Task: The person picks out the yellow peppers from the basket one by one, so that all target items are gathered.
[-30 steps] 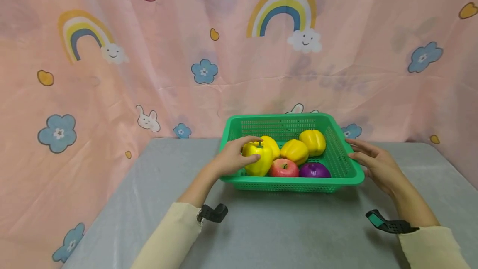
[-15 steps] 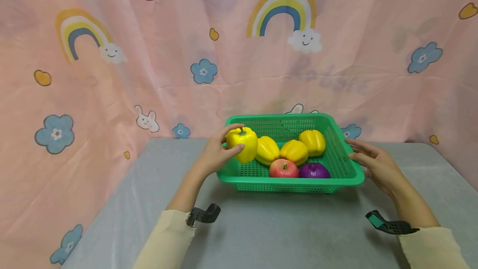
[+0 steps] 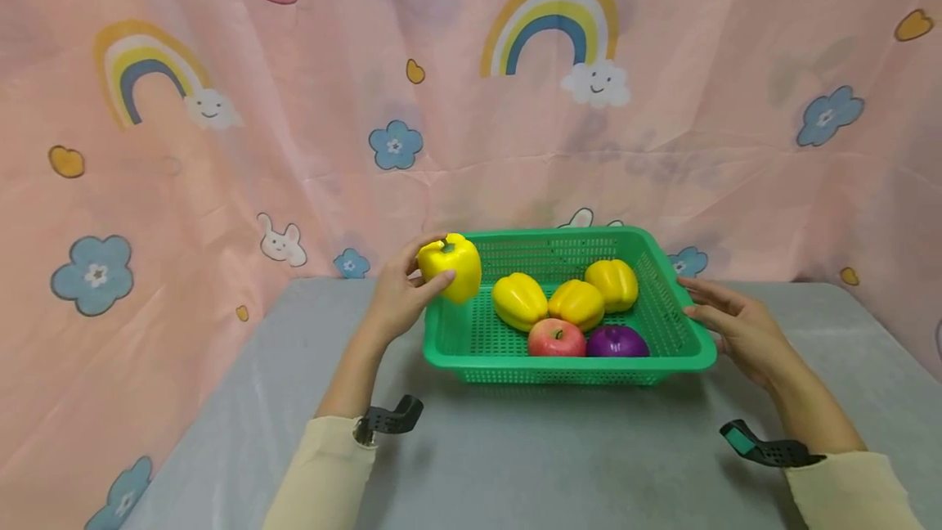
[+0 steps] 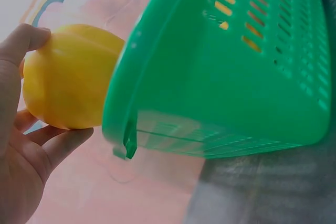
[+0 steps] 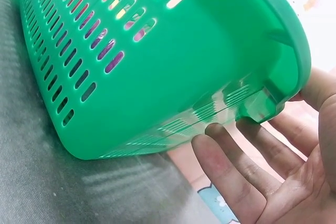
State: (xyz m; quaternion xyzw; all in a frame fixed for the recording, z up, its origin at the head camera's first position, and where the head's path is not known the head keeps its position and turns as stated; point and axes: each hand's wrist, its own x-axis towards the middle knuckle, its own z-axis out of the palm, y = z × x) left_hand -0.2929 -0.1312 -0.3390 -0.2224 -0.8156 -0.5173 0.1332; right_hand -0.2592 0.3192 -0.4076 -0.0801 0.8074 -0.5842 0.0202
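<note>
My left hand (image 3: 401,293) grips a yellow bell pepper (image 3: 458,270), stem up, above the left rim of the green basket (image 3: 574,364). In the left wrist view the bell pepper (image 4: 71,77) sits between thumb and fingers, partly behind the basket's edge (image 4: 118,103). At the basket's right end, my right hand (image 3: 743,330) holds the rim; in the right wrist view its fingers (image 5: 226,174) reach under that rim. Inside the basket lie three more lobed yellow peppers (image 3: 520,301), a red apple (image 3: 557,338) and a round purple vegetable (image 3: 618,342).
The basket stands on a grey-covered table (image 3: 574,448), close to its back edge. Behind hangs a pink curtain (image 3: 471,88) printed with rainbows and flowers. Black wrist bands (image 3: 395,415) are worn on both forearms.
The left hand has lifted the yellow bell pepper from the basket's left part and carried it up and left to the rim. The right hand keeps its place.
</note>
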